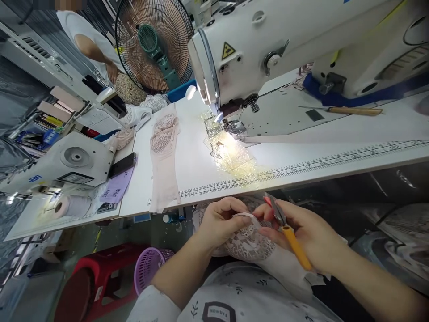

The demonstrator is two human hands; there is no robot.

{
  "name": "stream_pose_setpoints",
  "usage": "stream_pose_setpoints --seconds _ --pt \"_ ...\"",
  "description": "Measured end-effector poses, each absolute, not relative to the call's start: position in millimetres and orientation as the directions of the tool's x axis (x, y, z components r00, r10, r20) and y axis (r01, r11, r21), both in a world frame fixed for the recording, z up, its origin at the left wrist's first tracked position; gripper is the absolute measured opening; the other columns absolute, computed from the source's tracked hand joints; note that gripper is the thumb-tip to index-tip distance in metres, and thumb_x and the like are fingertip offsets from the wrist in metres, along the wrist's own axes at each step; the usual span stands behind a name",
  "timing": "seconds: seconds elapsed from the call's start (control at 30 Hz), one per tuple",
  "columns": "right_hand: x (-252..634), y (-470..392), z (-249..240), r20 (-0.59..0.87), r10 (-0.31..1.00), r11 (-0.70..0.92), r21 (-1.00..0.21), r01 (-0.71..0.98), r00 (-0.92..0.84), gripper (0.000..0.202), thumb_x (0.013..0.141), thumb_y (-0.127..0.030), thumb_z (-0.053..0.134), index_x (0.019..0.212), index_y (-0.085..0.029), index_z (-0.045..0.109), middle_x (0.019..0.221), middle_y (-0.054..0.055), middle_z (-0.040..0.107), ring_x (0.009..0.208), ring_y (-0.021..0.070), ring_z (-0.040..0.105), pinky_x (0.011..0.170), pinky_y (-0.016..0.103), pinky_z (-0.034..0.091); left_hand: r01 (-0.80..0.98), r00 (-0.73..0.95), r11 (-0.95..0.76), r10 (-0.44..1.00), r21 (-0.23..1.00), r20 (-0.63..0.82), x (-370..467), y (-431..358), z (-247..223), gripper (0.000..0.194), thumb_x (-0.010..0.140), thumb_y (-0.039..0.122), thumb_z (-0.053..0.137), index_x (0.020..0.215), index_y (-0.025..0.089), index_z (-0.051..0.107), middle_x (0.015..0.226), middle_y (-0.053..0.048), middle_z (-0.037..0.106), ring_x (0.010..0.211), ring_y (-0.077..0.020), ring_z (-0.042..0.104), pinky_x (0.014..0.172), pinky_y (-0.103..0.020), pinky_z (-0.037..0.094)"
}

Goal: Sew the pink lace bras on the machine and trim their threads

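In my lap lies a pale pink lace bra (250, 246), its edge raised in front of me. My left hand (217, 226) is closed, thumb and forefinger pinching that edge. My right hand (308, 230) is wrapped round thread snips with an orange handle (295, 247), their metal blades pointing up and away from me. The right fingertips are close to the pinched edge; whether they also grip the fabric I cannot tell. Another pale lace bra (164, 143) lies flat on the white table (194, 156), one end hanging over the front edge.
A white sewing machine (248, 49) stands over the table, its lamp lighting yellowish clear film under the needle. A wooden-handled awl (355, 110) lies to the right. Leftward are a phone (123, 165), a second machine (77, 156), a fan (154, 44), a red stool (103, 273) and another person (90, 44).
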State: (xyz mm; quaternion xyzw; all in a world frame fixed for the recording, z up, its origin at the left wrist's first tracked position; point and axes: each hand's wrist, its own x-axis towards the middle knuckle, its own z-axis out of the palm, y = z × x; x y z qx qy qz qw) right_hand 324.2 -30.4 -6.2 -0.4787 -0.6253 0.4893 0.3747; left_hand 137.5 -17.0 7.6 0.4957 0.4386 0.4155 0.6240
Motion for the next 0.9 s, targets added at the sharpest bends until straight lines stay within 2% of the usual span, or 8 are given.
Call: stream_pose_setpoints --seconds 0.13,0.27,0.4,0.57,0.77,0.9 --pt "311.5 -26.2 1.8 -0.016 0.969 0.015 -0.992 0.126 -0.248 0.028 0.075 -0.049 0.066 0.072 -0.023 0.057 0.07 0.002 0.063 0.064 0.018 0.06 0.057 0.031 0.055 -0.053 0.265 0.136 0.957 0.989 -0.117 135.9 -18.6 8.1 0.029 0.064 0.04 0.082 0.065 0.017 0.065 0.072 -0.002 0.058 0.07 -0.0128 0.053 0.065 -0.026 0.045" --pt "313.6 -28.5 0.1 0.004 0.976 0.037 -0.988 0.148 -0.217 0.027 0.075 -0.047 0.066 0.069 -0.023 0.054 0.065 0.0 0.058 0.059 0.0165 0.058 0.051 0.029 0.053 0.019 0.254 0.133 0.958 0.991 -0.134 135.4 -20.4 8.8 0.033 0.065 0.047 0.08 0.069 0.017 0.066 0.074 -0.003 0.059 0.07 -0.0133 0.053 0.065 -0.026 0.045" --pt "317.3 -32.4 -5.5 0.021 0.977 0.058 -0.984 0.169 -0.21 0.022 0.077 -0.042 0.067 0.071 -0.024 0.055 0.067 0.0 0.058 0.061 0.0164 0.058 0.052 0.029 0.053 0.056 0.259 0.183 0.947 0.981 -0.192 135.1 -21.3 11.0 0.039 0.065 0.05 0.079 0.079 0.016 0.067 0.079 -0.004 0.062 0.073 -0.0142 0.056 0.067 -0.026 0.045" --pt "317.8 -32.6 -8.9 0.008 0.979 0.045 -0.983 0.177 -0.206 0.023 0.075 -0.041 0.07 0.071 -0.024 0.055 0.066 -0.001 0.059 0.06 0.0165 0.057 0.053 0.029 0.053 0.096 0.265 0.135 0.952 0.986 -0.156 135.2 -21.4 12.3 0.036 0.067 0.049 0.077 0.072 0.015 0.066 0.077 -0.004 0.059 0.072 -0.014 0.055 0.067 -0.026 0.044" --pt "318.0 -31.4 -8.5 -0.011 0.978 0.032 -0.98 0.198 -0.21 0.021 0.077 -0.041 0.065 0.072 -0.024 0.055 0.068 -0.001 0.059 0.061 0.0164 0.058 0.053 0.029 0.053 -0.018 0.255 0.141 0.958 0.99 -0.132 139.0 -22.1 6.2 0.027 0.068 0.039 0.08 0.067 0.016 0.066 0.072 -0.001 0.056 0.068 -0.0114 0.052 0.064 -0.025 0.041" --pt "317.0 -28.6 -1.2 -0.047 0.973 0.0 -0.979 0.204 -0.225 0.023 0.074 -0.043 0.066 0.069 -0.024 0.055 0.067 0.001 0.059 0.061 0.0172 0.058 0.051 0.028 0.051 -0.123 0.221 0.14 0.969 0.982 -0.11 144.2 -23.0 2.2 0.023 0.066 0.032 0.082 0.064 0.016 0.065 0.071 0.0 0.057 0.07 -0.011 0.053 0.066 -0.025 0.042"
